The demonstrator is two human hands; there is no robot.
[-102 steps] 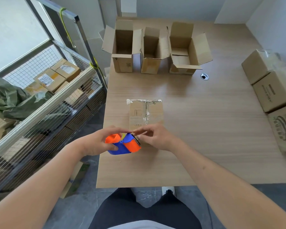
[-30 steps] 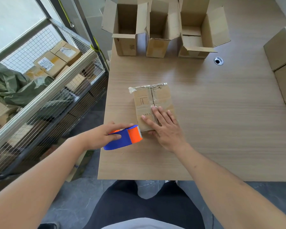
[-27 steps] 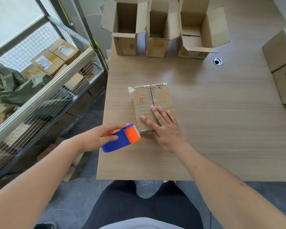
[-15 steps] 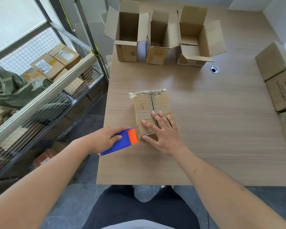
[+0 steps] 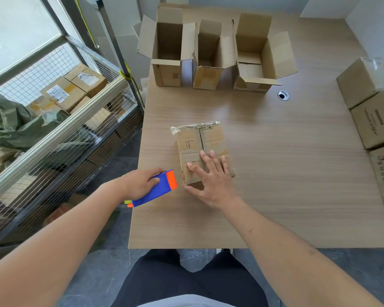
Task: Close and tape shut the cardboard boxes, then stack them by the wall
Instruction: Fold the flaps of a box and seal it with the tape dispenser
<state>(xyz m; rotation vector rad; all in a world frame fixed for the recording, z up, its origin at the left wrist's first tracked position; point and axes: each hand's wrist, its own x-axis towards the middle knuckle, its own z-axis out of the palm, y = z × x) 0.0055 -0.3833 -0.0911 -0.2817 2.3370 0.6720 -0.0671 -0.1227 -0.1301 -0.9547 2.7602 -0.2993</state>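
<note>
Bright daylight, soft shadows, sharp, edges bowed

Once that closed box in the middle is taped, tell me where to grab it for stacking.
Take the closed box by its two long sides, coming down from above. It lies flat with its long axis running away from you, both sides look free, and the right hand already rests flat on its near end.

At frame centre, a small closed cardboard box [image 5: 203, 151] lies on the pale wooden table [image 5: 286, 173]. The right hand [image 5: 211, 178] presses flat on it; the left hand [image 5: 140, 183] grips a blue-and-orange tape dispenser [image 5: 157, 189] just left. Three open cardboard boxes [image 5: 213, 54] stand along the top.
</note>
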